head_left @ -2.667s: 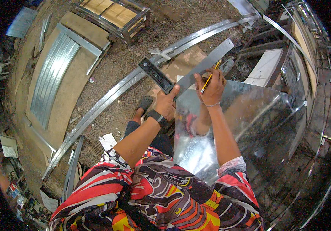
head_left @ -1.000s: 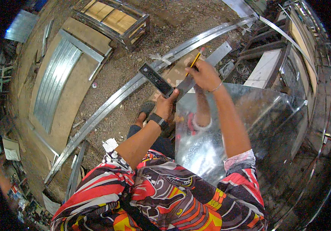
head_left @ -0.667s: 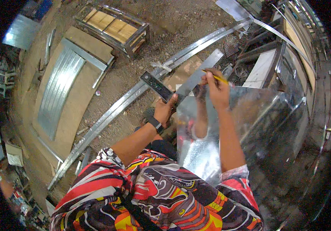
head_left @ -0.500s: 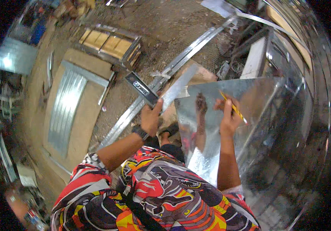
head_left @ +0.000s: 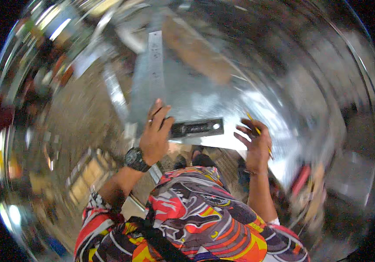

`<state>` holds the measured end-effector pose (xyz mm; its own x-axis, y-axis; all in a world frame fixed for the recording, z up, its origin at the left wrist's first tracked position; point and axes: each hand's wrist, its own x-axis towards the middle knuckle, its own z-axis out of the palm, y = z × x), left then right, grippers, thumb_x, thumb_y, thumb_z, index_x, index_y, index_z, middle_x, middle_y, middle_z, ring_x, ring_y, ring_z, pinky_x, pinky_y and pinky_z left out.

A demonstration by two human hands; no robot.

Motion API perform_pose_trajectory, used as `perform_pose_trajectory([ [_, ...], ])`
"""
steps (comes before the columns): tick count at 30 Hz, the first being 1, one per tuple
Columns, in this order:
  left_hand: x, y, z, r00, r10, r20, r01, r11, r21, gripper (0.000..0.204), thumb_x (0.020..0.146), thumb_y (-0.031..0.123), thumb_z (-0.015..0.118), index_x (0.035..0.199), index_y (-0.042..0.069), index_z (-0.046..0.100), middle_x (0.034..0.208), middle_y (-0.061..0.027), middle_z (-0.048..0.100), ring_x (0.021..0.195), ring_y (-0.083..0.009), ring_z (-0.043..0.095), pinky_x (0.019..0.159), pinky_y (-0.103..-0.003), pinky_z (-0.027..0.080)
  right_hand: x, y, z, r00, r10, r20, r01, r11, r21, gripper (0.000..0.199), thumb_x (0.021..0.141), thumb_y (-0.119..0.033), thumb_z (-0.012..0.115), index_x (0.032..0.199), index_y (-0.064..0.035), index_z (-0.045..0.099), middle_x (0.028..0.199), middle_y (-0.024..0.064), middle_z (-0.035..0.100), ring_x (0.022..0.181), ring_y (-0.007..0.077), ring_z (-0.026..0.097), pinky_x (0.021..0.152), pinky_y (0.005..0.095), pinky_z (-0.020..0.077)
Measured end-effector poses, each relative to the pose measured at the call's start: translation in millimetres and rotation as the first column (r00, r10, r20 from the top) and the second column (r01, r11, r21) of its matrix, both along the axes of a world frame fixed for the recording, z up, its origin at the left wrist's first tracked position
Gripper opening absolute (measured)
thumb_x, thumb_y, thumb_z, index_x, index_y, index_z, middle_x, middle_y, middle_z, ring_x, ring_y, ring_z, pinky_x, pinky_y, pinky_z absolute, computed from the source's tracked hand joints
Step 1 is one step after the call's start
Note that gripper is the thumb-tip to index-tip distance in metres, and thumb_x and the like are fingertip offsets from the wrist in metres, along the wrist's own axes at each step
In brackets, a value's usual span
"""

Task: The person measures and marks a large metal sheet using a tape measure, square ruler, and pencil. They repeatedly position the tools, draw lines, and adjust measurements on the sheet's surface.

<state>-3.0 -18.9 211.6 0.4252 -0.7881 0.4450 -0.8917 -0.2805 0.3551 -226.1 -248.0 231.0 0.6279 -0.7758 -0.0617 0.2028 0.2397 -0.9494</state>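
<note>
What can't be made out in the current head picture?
Square: head view, left hand covers its corner.
Pencil: head view, right hand hides its middle.
Blade markings: head view, too blurred.
Panelled frame: head view, smeared by blur.
Patterned shirt: head view, cut off by lower edge.

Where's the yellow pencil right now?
In the head view, the yellow pencil is right of centre, held in the right hand, right of the square's black handle.

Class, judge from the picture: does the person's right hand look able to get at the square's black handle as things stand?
Probably yes. The right hand is just right of the black handle, with nothing visible between them. It holds a pencil, though, which might hinder a full grip.
</note>
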Motion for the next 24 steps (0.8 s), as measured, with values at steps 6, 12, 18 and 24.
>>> perform_pose_trajectory([
  [6,-59.1,-82.2,-12.9,0.827,-0.559,0.058,0.556,0.829,0.063,0.025,0.086,-0.005,0.058,0.110,-0.001,0.064,0.144,-0.0214,0.052,0.149,-0.0452,0.036,0.121,-0.062,0.032,-117.8,57.1,-36.7,0.923,-0.256,-0.287,0.255,0.966,-0.044,0.037,0.099,-0.029,0.070,0.127,-0.0066,0.063,0.125,0.0097,0.067,0.118,0.0204,0.063,0.094,0.0388,0.0539],
  [12,-128.9,-134.2,-51.1,0.523,-0.848,0.082,0.821,0.527,0.221,0.034,0.089,0.007,0.062,0.122,0.000,0.061,0.144,-0.0237,0.052,0.152,-0.0430,0.032,0.122,-0.065,0.024,-164.4,108.3,-60.9,0.832,-0.439,-0.339,0.545,0.763,0.347,0.025,0.093,-0.014,0.075,0.116,-0.0054,0.069,0.111,0.0057,0.067,0.099,0.0154,0.065,0.085,0.0296,0.0550],
  [18,-162.4,-99.3,-116.7,0.730,-0.329,-0.599,0.550,0.803,0.230,0.079,0.083,0.038,0.081,0.144,0.001,0.047,0.143,-0.0243,0.049,0.135,-0.0397,0.049,0.118,-0.054,0.035,-251.1,129.1,-116.5,0.527,-0.679,-0.511,0.697,0.689,-0.197,0.017,0.089,-0.008,0.075,0.105,-0.0079,0.070,0.100,-0.0004,0.067,0.093,0.0120,0.061,0.085,0.0281,0.0489],
  [24,-157.0,-78.8,-258.7,-0.673,0.245,-0.698,0.084,0.963,0.257,0.095,0.090,0.066,0.071,0.149,-0.001,0.041,0.139,-0.0233,0.053,0.127,-0.0313,0.055,0.112,-0.047,0.045,-297.9,95.9,-110.5,0.534,-0.671,-0.514,0.622,0.724,-0.298,0.023,0.091,-0.014,0.077,0.111,-0.0069,0.067,0.105,0.0016,0.067,0.096,0.0125,0.059,0.085,0.0292,0.0487],
])
